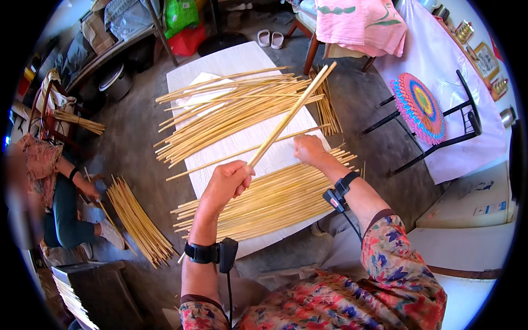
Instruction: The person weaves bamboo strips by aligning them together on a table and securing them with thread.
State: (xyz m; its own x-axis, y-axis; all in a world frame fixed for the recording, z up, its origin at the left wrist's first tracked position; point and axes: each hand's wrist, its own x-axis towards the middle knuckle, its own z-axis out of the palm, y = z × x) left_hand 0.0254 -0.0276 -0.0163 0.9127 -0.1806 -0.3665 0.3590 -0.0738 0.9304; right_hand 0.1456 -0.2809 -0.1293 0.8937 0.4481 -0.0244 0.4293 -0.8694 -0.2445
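Note:
My left hand (223, 182) is closed around the lower end of a few straw-coloured sticks (291, 114), held together and slanting up to the far right above a white table. To its right, my right hand (309, 149) has its fingers curled closed. What they grip, if anything, is hidden. A single thin stick (231, 158) lies across the table beside that hand, and I cannot tell whether they touch. Just below both hands spreads a wide row of sticks (275, 192). A second, looser pile of sticks (236, 118) lies on the far half, partly over a white sheet (206, 82).
The white table (190, 66) stands on a dark floor. Tied sticks (329, 113) lean at its far right edge. At left, a seated person (60, 187) holds a stick near a floor bundle (137, 220). A chair with a colourful round cushion (419, 109) stands right.

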